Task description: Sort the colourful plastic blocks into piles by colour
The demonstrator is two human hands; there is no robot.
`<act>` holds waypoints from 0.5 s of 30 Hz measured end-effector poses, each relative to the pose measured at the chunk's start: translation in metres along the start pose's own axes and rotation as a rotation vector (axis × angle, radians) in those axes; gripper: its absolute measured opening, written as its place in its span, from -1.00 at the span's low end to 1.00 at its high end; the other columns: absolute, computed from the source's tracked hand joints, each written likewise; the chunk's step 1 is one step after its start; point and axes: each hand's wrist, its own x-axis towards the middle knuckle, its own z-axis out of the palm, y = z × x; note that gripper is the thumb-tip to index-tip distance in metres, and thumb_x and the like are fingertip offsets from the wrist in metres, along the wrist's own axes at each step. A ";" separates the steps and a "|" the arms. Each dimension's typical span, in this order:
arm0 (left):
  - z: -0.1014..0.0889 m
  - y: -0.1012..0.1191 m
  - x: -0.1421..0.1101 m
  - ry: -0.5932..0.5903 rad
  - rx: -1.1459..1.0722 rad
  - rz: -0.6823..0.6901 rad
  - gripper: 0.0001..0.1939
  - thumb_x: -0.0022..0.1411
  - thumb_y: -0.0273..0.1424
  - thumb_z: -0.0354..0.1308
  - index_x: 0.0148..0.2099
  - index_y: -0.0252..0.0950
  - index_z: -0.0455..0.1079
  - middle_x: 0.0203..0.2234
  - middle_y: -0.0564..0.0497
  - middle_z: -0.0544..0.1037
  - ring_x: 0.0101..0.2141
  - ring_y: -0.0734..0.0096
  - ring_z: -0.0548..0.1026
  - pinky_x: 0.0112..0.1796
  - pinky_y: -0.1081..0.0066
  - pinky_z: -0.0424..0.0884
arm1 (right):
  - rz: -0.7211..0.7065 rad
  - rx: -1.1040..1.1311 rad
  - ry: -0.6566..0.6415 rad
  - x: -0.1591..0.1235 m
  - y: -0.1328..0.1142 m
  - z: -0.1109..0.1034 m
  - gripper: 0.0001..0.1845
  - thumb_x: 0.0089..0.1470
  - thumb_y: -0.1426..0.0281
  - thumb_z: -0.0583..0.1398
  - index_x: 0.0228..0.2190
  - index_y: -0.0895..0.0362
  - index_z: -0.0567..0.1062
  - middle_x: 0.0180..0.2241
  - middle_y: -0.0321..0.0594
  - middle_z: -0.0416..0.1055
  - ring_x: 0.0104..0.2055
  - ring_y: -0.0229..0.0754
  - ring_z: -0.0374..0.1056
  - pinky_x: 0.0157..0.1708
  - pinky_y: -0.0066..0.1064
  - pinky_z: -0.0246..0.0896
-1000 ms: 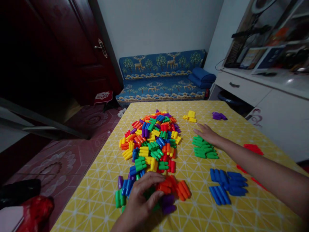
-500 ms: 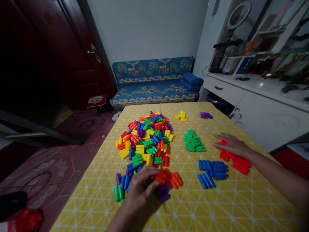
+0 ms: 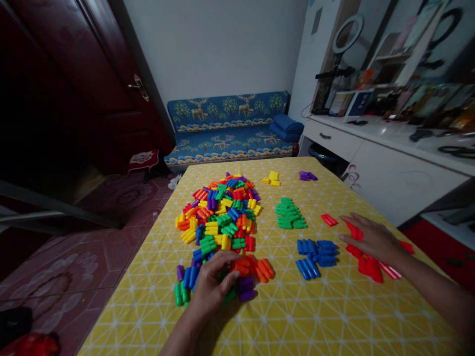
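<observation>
My left hand (image 3: 212, 283) rests at the near end of a big mixed pile of plastic building blocks (image 3: 218, 212), its fingers curled and closed on an orange building block (image 3: 241, 268). More orange blocks (image 3: 264, 270) and a purple block (image 3: 246, 289) lie beside its fingertips; what is under the palm is hidden. Over on the right, my right hand (image 3: 375, 240) is open, fingers stretched out flat above red blocks (image 3: 370, 269). Some of these are partly covered by it. One red block (image 3: 329, 220) lies apart, left of the fingertips.
Single-colour groups lie on the yellow tablecloth (image 3: 285, 321): blue blocks (image 3: 317, 254), green blocks (image 3: 290, 213), yellow blocks (image 3: 272, 179) and purple blocks (image 3: 308, 175). A blue patterned sofa (image 3: 226, 131) stands beyond the table, a white dresser (image 3: 393, 168) to the right.
The red blocks have spread apart under my right hand, one to the left and others to the right. The left hand keeps its place with the orange block. The view has shifted slightly right.
</observation>
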 end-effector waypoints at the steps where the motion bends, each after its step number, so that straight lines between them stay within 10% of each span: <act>1: 0.000 -0.001 0.000 0.000 0.001 -0.001 -0.80 0.26 -0.34 0.23 -0.07 -0.22 0.53 -0.16 -0.10 0.59 -0.12 0.23 0.55 -0.10 0.31 0.49 | -0.006 -0.030 -0.008 0.002 -0.006 0.000 -0.27 0.03 -0.06 0.14 0.17 -0.01 0.39 0.26 -0.01 0.24 0.21 0.21 0.26 0.11 0.11 0.20; 6: 0.000 -0.003 -0.001 0.015 -0.004 -0.002 -0.78 0.25 -0.32 0.24 -0.07 -0.24 0.53 -0.15 -0.11 0.59 -0.12 0.22 0.55 -0.12 0.31 0.49 | -0.253 0.022 -0.132 0.014 -0.034 0.010 -0.36 0.17 0.05 0.04 0.22 0.00 0.32 0.35 -0.13 0.06 0.38 0.10 -0.03 0.24 0.09 0.01; 12: -0.001 -0.002 0.000 0.015 0.008 0.017 -0.79 0.25 -0.34 0.24 -0.07 -0.23 0.52 -0.18 -0.09 0.59 -0.15 0.25 0.56 -0.14 0.32 0.50 | -0.180 -0.011 -0.081 0.012 -0.024 0.002 -0.59 0.15 0.20 0.03 -0.18 0.03 0.61 0.01 -0.08 0.52 0.20 0.19 0.28 0.21 0.34 -0.16; 15: 0.001 -0.001 -0.001 0.023 0.012 0.034 -0.79 0.25 -0.36 0.23 -0.05 -0.22 0.52 -0.16 -0.09 0.59 -0.13 0.25 0.56 -0.15 0.33 0.52 | -0.211 0.052 0.021 0.001 -0.062 -0.025 -0.67 0.13 0.24 0.08 -0.37 0.03 0.63 -0.13 -0.11 0.59 0.15 0.23 0.32 0.20 0.35 -0.13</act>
